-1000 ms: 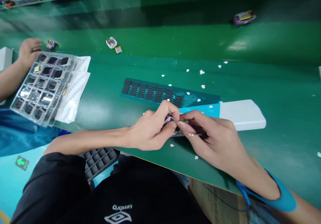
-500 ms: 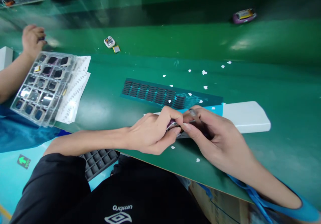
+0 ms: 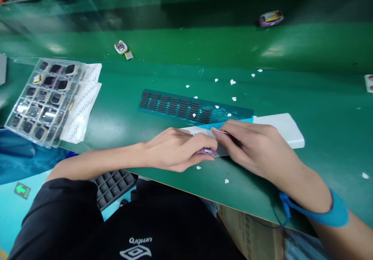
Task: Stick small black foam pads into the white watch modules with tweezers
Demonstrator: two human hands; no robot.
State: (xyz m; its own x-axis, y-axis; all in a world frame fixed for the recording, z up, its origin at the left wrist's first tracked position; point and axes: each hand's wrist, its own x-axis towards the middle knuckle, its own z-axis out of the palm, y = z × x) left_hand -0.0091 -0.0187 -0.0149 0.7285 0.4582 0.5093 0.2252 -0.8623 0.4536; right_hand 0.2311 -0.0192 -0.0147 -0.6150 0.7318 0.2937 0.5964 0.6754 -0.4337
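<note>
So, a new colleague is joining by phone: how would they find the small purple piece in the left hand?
Start at the green bench, by its near edge. There the left hand grips the small purple piece, mostly covered by that grip. Being held sets it apart from the purple-cased device lying at the back right, with yellow showing on top.

The held casing point(image 3: 203, 150) is purple — wristband point(image 3: 335, 212) blue, table point(image 3: 332, 135) green.

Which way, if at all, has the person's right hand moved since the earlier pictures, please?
Yes: against the white block, the right hand has moved forward, now covering more of the block's near edge.
</note>
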